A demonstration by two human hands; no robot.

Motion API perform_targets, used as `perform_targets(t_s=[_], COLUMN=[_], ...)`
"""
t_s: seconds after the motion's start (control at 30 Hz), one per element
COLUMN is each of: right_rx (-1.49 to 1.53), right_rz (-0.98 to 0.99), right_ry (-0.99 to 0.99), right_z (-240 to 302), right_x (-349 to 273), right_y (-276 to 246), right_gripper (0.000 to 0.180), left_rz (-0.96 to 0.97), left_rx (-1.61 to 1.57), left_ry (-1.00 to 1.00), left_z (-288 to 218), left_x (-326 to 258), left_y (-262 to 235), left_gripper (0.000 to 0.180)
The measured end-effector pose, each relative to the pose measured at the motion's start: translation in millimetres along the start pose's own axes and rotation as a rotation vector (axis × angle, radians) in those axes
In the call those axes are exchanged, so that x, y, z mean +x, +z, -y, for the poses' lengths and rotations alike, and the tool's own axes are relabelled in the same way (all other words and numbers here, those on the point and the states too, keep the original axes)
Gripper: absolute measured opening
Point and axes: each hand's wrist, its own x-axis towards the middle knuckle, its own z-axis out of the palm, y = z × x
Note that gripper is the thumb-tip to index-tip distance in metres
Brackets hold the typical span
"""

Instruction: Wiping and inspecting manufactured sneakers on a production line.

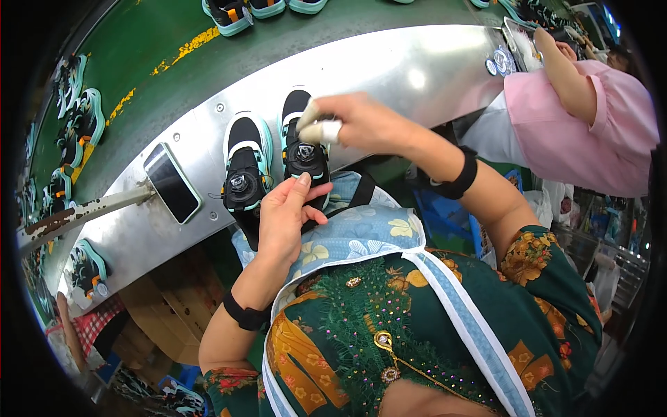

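Note:
Two black sneakers with white and mint-green trim stand side by side on the metal ledge, toes pointing away from me. The right sneaker (pixel 297 104) has a round clear dial on its tongue. My left hand (pixel 283 212) grips this sneaker near the ankle opening, thumb on the tongue and the other fingers partly spread. Over its front, beside the dial, my right hand (pixel 361 125) is curled, with pale covers on the fingertips; whatever lies between those fingers is hidden. The left sneaker (pixel 244 135), with a similar dial, is next to my left hand.
A phone (pixel 172 182) lies on the metal ledge (pixel 361 66), by a chipped metal bar (pixel 83 212). More sneakers (pixel 233 15) stand on the green conveyor belt (pixel 149 35) beyond. A person in pink (pixel 577 128) is at the right. Blue bins (pixel 445 215) sit below.

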Motion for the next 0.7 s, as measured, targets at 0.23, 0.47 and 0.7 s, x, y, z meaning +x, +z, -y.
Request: perform_targets(t_s=[0.23,0.47,0.7], right_rx=[-0.160,-0.191,-0.449], right_rz=[0.021,0.150,-0.045], right_ry=[-0.140,-0.214,-0.304], right_z=[7,2,-2], right_x=[-4,-6,-47], right_y=[17,0,21], right_gripper=[0.018,0.029,0.064], left_rz=[0.011,0.031,0.013], left_rx=[-0.053,-0.050,-0.101], left_ry=[0.013,-0.019,-0.025], left_z=[-2,-4,0], left_x=[8,13,15], left_y=[10,17,20], left_gripper=[0.030,0.028,0.026])
